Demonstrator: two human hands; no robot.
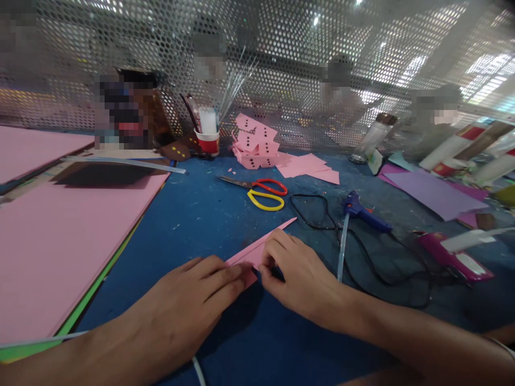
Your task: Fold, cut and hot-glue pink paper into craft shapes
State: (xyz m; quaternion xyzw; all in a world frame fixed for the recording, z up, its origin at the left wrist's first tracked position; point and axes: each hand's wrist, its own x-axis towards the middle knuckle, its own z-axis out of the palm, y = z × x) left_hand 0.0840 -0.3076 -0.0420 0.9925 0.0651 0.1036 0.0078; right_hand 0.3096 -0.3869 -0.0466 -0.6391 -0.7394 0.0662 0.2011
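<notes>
A narrow folded piece of pink paper (259, 249) lies slantwise on the blue table, its pointed end toward the upper right. My left hand (201, 292) holds the paper's lower left part under its fingers, hiding that end. With thumb and fingers curled together, my right hand (295, 268) grips the same paper's near edge close to the middle. Just beyond the hands, scissors (267, 194) with one red and one yellow handle loop lie spread apart. To the right rests a blue glue gun (366, 212) with a clear glue stick in it.
Large pink sheets (80, 241) cover the left side. Behind stand a paper cup (208, 142) with tools and a pink paper basket (255, 155) holding dotted pieces. Black cable (322, 198) loops right of the scissors, near a magenta device (454, 257). Purple sheets (436, 187) lie far right.
</notes>
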